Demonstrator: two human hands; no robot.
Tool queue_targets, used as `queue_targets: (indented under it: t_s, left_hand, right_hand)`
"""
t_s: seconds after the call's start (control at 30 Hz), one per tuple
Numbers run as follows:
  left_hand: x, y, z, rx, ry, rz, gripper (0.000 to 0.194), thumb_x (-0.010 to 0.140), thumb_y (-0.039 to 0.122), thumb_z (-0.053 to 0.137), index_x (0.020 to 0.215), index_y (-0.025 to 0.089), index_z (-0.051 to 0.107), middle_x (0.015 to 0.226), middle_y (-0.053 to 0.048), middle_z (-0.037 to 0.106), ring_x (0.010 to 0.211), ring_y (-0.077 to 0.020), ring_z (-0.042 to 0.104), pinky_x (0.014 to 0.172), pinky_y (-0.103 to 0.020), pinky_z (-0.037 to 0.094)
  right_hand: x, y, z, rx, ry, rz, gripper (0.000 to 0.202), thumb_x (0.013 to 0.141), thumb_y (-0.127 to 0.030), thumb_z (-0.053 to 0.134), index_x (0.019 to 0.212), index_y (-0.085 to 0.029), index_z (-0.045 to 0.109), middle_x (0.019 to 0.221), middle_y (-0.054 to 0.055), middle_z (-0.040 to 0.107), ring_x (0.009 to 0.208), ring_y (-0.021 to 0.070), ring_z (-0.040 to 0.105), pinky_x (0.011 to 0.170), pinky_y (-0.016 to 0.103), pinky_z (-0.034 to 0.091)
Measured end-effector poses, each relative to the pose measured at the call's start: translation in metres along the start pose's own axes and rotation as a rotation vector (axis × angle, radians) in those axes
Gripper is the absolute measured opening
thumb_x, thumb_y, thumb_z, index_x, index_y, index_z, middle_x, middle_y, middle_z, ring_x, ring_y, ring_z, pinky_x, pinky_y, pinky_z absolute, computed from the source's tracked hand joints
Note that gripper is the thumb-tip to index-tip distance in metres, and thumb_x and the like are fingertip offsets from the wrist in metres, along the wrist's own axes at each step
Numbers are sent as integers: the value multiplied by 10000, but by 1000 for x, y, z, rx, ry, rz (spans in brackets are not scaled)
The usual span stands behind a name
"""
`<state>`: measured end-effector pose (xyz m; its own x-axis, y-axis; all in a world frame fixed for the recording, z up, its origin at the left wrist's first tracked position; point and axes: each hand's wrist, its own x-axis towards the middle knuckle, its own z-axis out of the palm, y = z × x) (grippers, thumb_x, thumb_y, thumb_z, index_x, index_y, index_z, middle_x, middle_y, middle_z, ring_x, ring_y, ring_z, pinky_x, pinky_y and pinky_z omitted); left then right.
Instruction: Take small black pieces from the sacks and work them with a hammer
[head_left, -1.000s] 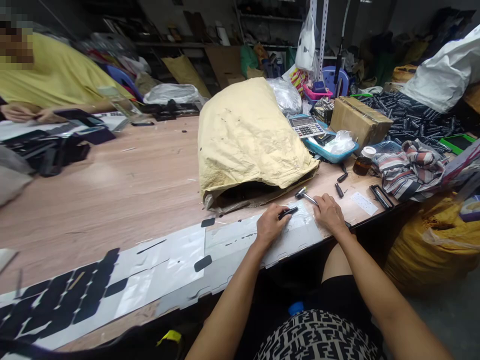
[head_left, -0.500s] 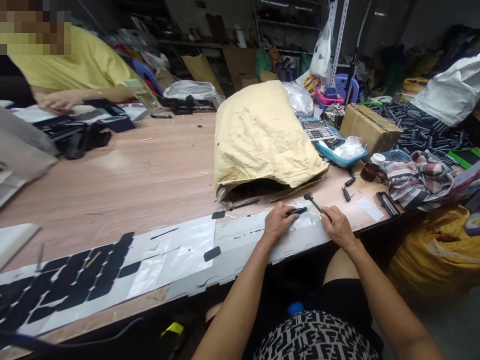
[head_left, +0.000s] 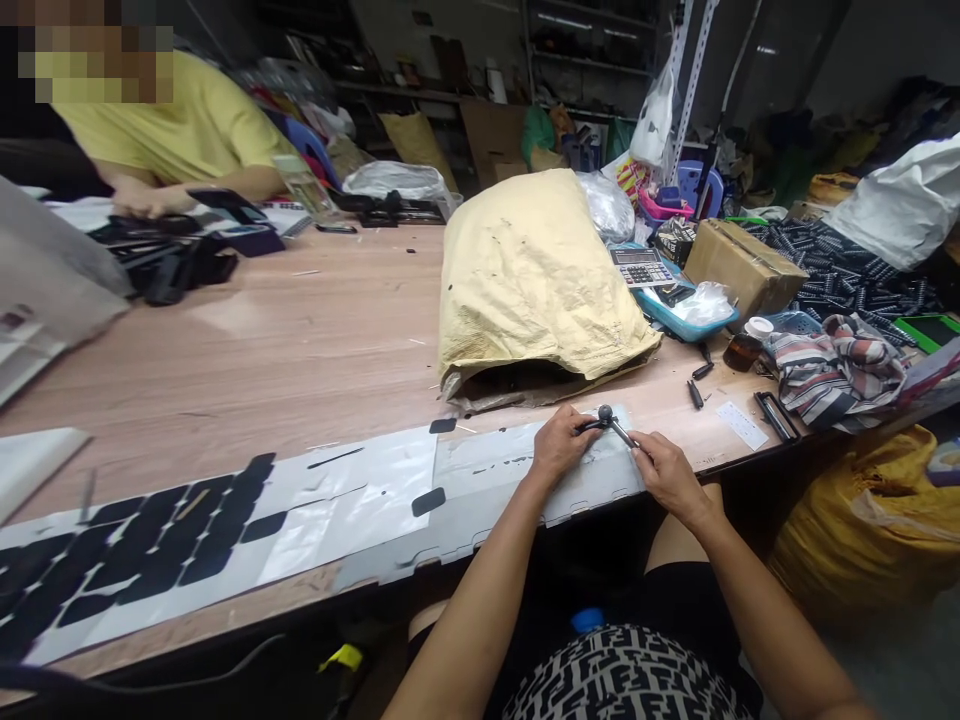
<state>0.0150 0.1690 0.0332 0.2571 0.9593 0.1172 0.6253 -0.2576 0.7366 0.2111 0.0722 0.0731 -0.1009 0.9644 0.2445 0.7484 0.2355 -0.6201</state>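
Note:
My left hand [head_left: 559, 442] is closed on a slim black piece [head_left: 589, 425] at the table's front edge. My right hand [head_left: 664, 470] grips a metal-shafted tool with a round dark head [head_left: 622, 434]; it may be a small hammer or a ratchet, I cannot tell which. The tool's head is at the tip of the black piece, over a grey-white sheet [head_left: 510, 480]. Just behind both hands lies a big yellow sack [head_left: 540, 270], its dark mouth facing me.
Black rounded pads [head_left: 217, 530] lie on a white sheet to the left. At right are a black frame-like part [head_left: 776, 416], a brown jar [head_left: 742, 350], a cloth [head_left: 836, 365], a blue tray [head_left: 697, 322] and a cardboard box [head_left: 742, 265]. A person in yellow [head_left: 225, 120] works across the table.
My right hand has moved a little left, bringing the tool's round head from beside the black piece to its tip. My left hand keeps its hold. The view has shifted slightly.

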Motion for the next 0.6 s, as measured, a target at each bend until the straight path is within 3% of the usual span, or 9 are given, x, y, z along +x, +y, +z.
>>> queue_targets:
  t_s: [0.2,0.37,0.6]
  left_hand:
    - [-1,4,-3,-20,2,-16,171,833,323,741,994,266,742,907,4,631,858,-171,604,712,-277,410]
    - [0,5,-3,-43,32,-32,173,809,299,762,963,246,700,916,13,654,842,-162,598,708,-266,407]
    - [1,2,-2,11,-7,0,166,855,360,715,975,248,741,929,-7,640,857,-175,612,711,-284,412]
  right_hand:
    - [2,-11,7,53,-1,-40,333,972,-234,475,1254,-215,651,1123,79,697,1062,187,651,982,340,518]
    - [7,-5,9,-38,-38,-43,334,966,-222,477,1249,-225,654,1097,70,695,1033,187,651,953,324,518]
    - [31,13,-9,-562,-23,140,357,984,-237,450,1284,-242,643,1064,78,652,933,201,596,808,287,466]
